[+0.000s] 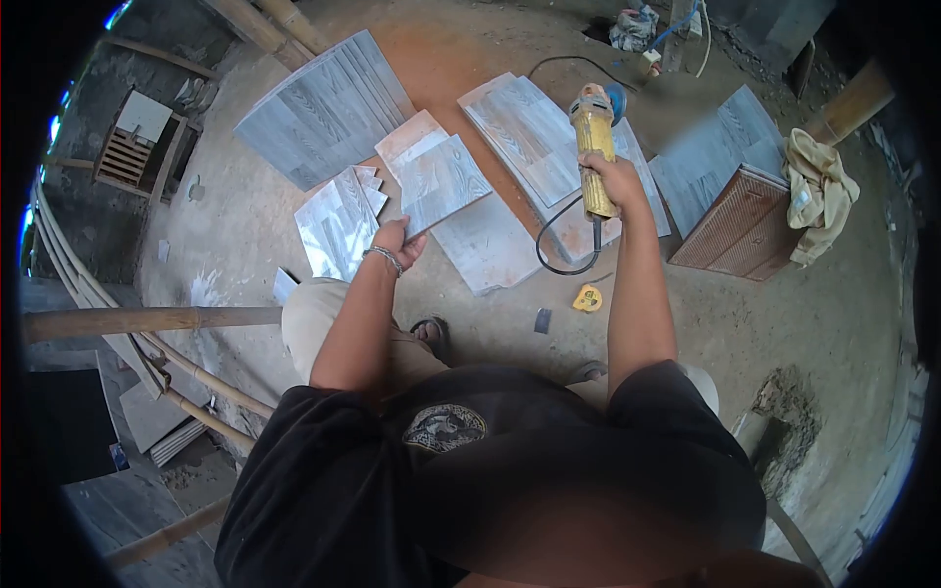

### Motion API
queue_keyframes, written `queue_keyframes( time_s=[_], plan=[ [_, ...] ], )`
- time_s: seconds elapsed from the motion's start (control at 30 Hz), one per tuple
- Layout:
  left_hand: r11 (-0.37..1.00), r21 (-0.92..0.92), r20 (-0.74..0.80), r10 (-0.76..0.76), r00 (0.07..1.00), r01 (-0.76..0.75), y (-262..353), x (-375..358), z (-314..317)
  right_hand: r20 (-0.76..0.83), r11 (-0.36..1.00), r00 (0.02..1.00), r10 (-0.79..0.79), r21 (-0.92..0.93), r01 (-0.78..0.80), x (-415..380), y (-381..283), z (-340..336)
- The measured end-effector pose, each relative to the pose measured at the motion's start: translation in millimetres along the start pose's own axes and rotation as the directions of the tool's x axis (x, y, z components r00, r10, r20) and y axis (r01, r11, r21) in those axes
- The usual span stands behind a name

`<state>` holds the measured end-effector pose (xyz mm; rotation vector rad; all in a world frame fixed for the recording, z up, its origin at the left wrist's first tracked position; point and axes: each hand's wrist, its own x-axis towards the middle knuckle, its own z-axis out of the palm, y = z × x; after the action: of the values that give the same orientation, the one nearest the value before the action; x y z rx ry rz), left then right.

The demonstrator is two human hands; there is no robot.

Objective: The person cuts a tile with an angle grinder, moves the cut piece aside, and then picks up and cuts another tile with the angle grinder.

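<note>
My left hand [400,243] is closed on the near corner of a grey wood-patterned tile [446,184], which is tilted above other tiles. In my right hand [613,181] is a yellow angle grinder [593,132], gripped by its body with the disc [616,101] pointing away from me. Its black cord [569,271] loops down from the rear end. Below the held tile lies a larger pale tile [485,245]. More wood-patterned tiles [524,132] are stacked under and left of the grinder.
A fan of tiles [323,108] stands at the upper left, and cut pieces [338,225] lie nearer. A yellow tape measure [587,299] and a small dark piece [542,320] are on the floor. On the right, a cloth [818,191] hangs over stacked tiles [735,220]. Bamboo poles [157,321] cross the left side.
</note>
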<state>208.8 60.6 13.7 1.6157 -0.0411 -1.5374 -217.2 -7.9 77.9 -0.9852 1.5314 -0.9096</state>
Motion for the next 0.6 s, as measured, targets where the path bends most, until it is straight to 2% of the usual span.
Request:
queue_keyframes(
  time_s=[0.07, 0.13, 0.2, 0.3, 0.4, 0.6],
  plan=[
    [0.991, -0.134, 0.077, 0.025, 0.997, -0.014, 30.6, 4.0, -5.8, 0.023, 1.0, 0.999, -0.027, 0.015, 0.027, 6.7, 1.0, -2.1],
    [0.988, -0.152, 0.121, 0.021, 0.992, -0.003, 46.6, 1.3, -3.9, 0.042, 0.999, 0.998, -0.053, 0.011, 0.053, 14.2, 8.9, -4.4],
    [0.984, -0.176, 0.114, 0.037, 0.993, -0.016, 53.1, 4.3, -1.5, 0.012, 0.997, 0.999, -0.039, 0.067, 0.038, 19.9, 17.7, -5.9],
    [0.979, -0.198, 0.131, 0.079, 0.988, -0.052, 60.1, 0.2, 2.0, -0.004, 1.0, 1.0, -0.018, 0.024, 0.018, 17.2, 15.4, -9.5],
    [0.968, -0.232, 0.097, 0.12, 0.988, -0.095, 57.0, -9.1, 11.2, 0.034, 0.999, 0.999, -0.013, 0.052, 0.011, 10.6, 8.1, -5.6],
    [0.988, -0.142, 0.075, 0.074, 0.994, -0.063, 47.5, -13.5, 7.7, 0.045, 0.997, 0.998, -0.041, 0.07, 0.038, -0.9, -0.9, 1.2]
  ],
)
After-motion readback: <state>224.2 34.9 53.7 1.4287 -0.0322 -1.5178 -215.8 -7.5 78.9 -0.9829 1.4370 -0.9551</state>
